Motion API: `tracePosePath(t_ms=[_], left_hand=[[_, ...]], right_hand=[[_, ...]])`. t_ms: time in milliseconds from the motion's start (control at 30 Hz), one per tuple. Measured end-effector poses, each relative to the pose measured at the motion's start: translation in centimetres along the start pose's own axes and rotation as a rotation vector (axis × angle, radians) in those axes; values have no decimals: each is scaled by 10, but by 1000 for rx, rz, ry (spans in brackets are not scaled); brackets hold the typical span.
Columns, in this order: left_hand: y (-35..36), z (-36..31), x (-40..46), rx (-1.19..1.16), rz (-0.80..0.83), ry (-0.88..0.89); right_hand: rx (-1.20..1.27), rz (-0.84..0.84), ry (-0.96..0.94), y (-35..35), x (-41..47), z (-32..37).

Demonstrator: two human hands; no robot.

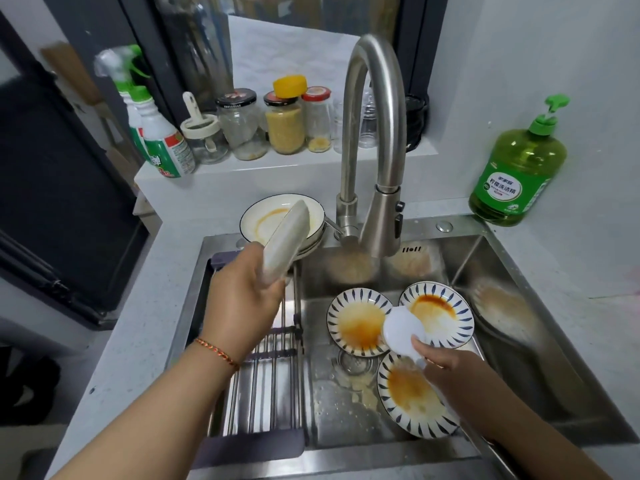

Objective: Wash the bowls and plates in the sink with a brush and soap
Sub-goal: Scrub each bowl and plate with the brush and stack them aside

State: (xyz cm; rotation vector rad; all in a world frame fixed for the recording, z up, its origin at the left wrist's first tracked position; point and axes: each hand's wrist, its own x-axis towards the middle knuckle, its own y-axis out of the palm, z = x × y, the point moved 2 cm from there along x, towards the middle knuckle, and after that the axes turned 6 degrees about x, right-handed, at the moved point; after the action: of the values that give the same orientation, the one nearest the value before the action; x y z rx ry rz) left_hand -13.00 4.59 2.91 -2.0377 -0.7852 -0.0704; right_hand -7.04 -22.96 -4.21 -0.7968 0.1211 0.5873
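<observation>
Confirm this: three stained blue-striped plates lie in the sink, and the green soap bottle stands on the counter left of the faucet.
Wrong side. The head view shows the green soap bottle on the counter right of the faucet. The three stained blue-striped plates do lie in the sink.

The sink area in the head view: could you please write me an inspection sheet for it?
Surface: steel sink, wet, food scraps near the drain; a rack spans its left side.
Job's things: three stained striped plates in the basin; stained white plates stacked on the counter; soap bottle at back right.
Clutter: jars and spray bottles on the ledge.
Grippers: left hand grips a tilted white dish; right hand, fingers pinching a white round pad over the plates.
Cables: nothing seen.
Surroundings: faucet, not visibly running; dark window behind.
</observation>
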Motion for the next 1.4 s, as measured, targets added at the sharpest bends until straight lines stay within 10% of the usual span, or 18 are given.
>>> tracePosePath(t_ms=[567, 1100, 1333, 1400], left_hand=[[77, 42, 98, 865, 297, 291], [132, 69, 107, 651, 423, 239], [147, 52, 44, 321, -102, 180], [169, 40, 2, 224, 40, 214]], right_hand=[[73, 28, 120, 5, 14, -3], [99, 21, 220, 0, 22, -34], [174, -38, 327, -14, 19, -58], [177, -50, 343, -19, 19, -66]])
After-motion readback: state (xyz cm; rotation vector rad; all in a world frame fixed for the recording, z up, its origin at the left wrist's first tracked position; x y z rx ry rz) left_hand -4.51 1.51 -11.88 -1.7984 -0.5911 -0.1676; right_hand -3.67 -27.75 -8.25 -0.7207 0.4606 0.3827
